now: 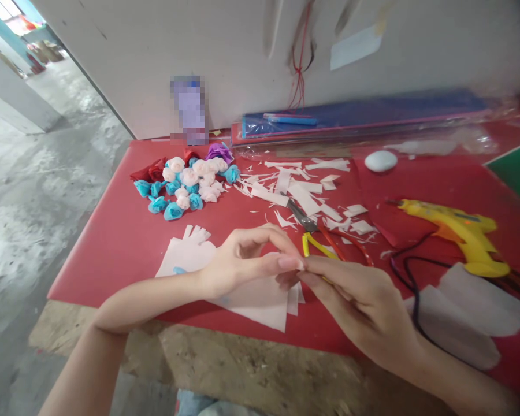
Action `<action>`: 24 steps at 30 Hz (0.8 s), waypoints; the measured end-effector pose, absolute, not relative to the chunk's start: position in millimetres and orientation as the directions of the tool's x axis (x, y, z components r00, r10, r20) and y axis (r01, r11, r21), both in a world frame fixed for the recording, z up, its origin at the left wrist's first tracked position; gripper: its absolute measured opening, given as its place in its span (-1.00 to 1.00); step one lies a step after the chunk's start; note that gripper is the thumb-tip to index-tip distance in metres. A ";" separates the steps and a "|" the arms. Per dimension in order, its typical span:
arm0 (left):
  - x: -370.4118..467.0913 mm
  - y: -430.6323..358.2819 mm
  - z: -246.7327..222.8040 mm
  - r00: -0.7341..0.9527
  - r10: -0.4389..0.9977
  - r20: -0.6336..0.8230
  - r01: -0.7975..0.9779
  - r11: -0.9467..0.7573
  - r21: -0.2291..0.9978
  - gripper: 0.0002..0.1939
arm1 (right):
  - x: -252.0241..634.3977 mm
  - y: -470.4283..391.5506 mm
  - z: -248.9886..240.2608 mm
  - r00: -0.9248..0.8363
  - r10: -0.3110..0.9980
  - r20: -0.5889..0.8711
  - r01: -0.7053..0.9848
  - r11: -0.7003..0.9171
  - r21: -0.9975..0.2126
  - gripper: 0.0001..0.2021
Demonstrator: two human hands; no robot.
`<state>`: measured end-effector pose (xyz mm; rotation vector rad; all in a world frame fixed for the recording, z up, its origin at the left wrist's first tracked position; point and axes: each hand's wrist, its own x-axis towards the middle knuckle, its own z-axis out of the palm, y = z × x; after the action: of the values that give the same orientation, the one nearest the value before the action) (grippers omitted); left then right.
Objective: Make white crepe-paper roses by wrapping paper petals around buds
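My left hand (242,260) has its thumb and fingers pinched together, meeting the fingertips of my right hand (359,300) above the red table (99,231). The right hand's fingers are also closed. Whatever lies between the fingertips is too small or hidden to make out. Beneath my left hand are white paper pieces (260,306). Just beyond the hands lie pliers (305,219) and red-handled scissors or another tool (333,242), among white paper scraps (303,196). A yellow glue gun (463,231) rests to the right.
Blue, pink, red and purple paper flowers (186,182) cluster at the back left. A white egg-shaped object (381,161) sits at the back right. Plastic-wrapped blue sheets (355,115) line the rear. Dark cable (411,283) and pale translucent pieces (481,300) lie at the right.
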<state>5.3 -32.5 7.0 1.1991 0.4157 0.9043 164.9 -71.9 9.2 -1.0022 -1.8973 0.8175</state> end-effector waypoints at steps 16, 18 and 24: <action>3.1 -30.7 5.5 0.653 0.743 0.147 -0.391 0.164 0.906 -0.87 | 165.4 -72.7 10.8 -0.365 0.864 0.346 0.348 0.472 -0.810 -0.80; 2.8 -29.8 4.1 0.640 0.751 0.161 -0.386 0.133 0.913 -0.80 | 165.5 -72.4 11.2 -0.369 0.862 0.348 0.347 0.475 -0.809 -0.80; 0.0 -29.4 7.6 0.622 0.760 0.188 -0.324 0.031 0.946 -0.83 | 164.7 -71.5 14.7 -0.375 0.857 0.354 0.359 0.486 -0.796 -0.78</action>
<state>0.0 -29.4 7.6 1.2859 0.4228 0.8737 164.7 -71.5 14.7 -1.0058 -1.9448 0.8002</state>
